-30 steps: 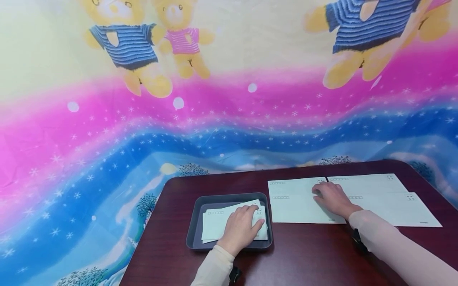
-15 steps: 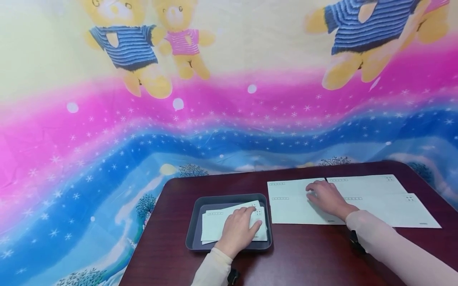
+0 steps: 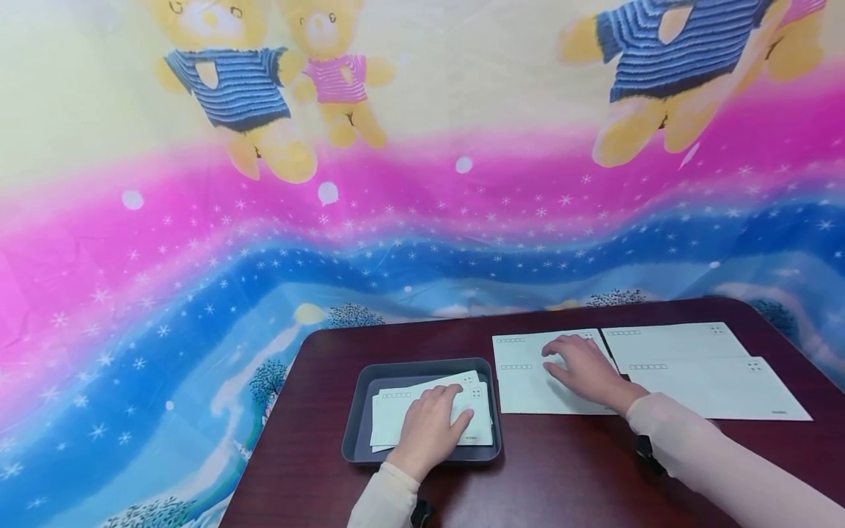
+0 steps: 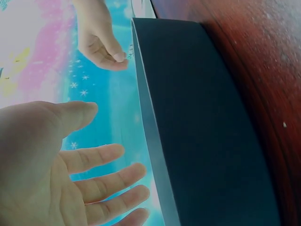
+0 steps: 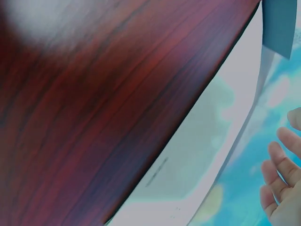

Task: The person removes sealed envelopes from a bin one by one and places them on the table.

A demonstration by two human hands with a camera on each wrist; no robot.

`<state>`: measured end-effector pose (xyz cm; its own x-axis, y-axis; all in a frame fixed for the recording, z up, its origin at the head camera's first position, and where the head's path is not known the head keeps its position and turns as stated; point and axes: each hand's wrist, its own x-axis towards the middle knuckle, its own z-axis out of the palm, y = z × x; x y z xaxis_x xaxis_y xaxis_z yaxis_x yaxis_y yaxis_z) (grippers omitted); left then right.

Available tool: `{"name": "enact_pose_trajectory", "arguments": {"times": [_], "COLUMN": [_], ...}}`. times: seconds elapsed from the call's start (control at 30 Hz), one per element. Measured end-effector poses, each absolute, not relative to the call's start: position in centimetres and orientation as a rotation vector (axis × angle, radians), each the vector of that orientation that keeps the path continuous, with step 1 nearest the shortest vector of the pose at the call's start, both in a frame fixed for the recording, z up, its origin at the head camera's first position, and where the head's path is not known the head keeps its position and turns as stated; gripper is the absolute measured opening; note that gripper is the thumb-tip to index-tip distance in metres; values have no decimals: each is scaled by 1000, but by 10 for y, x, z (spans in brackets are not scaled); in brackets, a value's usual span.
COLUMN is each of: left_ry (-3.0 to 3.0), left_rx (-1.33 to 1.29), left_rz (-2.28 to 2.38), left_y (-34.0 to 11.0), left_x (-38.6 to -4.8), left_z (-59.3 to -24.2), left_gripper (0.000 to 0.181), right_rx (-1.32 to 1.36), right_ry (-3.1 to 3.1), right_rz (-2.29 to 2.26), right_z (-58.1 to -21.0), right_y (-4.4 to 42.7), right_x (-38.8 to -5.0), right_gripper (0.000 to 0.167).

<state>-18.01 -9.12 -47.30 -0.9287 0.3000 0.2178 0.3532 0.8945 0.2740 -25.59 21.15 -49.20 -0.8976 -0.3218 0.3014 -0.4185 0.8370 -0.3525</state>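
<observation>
Several white envelopes [image 3: 396, 418] lie in a loose pile inside a dark grey tray [image 3: 351, 433]. Over that pile is my left hand [image 3: 429, 425], its spread fingers holding nothing; the left wrist view shows them apart, above the tray wall [image 4: 202, 117]. On the table to the right, more envelopes [image 3: 706, 389] lie flat in two overlapping rows. My right hand [image 3: 584, 370] hovers over the left ones [image 3: 521, 385], fingers loosely bent and nothing between them. In the right wrist view its fingertips [image 5: 277, 153] stand apart from the envelope surface [image 5: 197, 141].
The dark red wooden table [image 3: 561, 469] has a rounded far edge. Right behind it hangs a printed cloth [image 3: 422, 220] with bears and snowflakes. Bare tabletop lies in front of the tray and envelopes.
My right hand has moved left across the envelopes, uncovering the gap between the left and right ones. My left hand has shifted slightly left over the pile. The envelopes stay where they were.
</observation>
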Motion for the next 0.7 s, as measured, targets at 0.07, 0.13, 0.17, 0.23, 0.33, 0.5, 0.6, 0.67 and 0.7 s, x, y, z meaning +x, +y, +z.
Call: {"name": "enact_pose_trajectory", "arguments": {"times": [0.07, 0.13, 0.17, 0.23, 0.33, 0.5, 0.6, 0.67, 0.7], "left_ry": [-2894, -2899, -2901, -2905, -2904, -2905, -2910, -2913, -2914], "left_rx": [-494, -482, -478, -472, -466, -441, -425, -416, -413], "left_rz": [-465, -471, -473, -476, -481, -490, -492, -492, -490], "left_y": [-93, -95, -96, -98, -101, -106, -109, -112, -113], "left_x": [-180, -180, -180, -179, -179, -179, -179, -179, -179], "left_z": [-473, -473, -473, -473, -473, -471, -471, -472, -472], "left_gripper": [41, 41, 42, 42, 42, 42, 42, 42, 42], "right_rx": [579, 590, 595, 608, 632, 662, 681, 691, 699], "right_ry": [-2782, -2775, -2768, -2754, -2734, -2728, -2724, -2722, -2720], "right_rz": [612, 612, 615, 621, 613, 587, 586, 588, 590], "right_z": [-490, -489, -488, -485, -482, -477, -474, -473, -473], "right_y": [207, 202, 200, 195, 187, 174, 166, 161, 158], "right_x": [-254, -252, -251, -248, -244, -238, -234, -231, -230], "right_gripper": [21, 20, 20, 19, 18, 18, 18, 18, 18]}}
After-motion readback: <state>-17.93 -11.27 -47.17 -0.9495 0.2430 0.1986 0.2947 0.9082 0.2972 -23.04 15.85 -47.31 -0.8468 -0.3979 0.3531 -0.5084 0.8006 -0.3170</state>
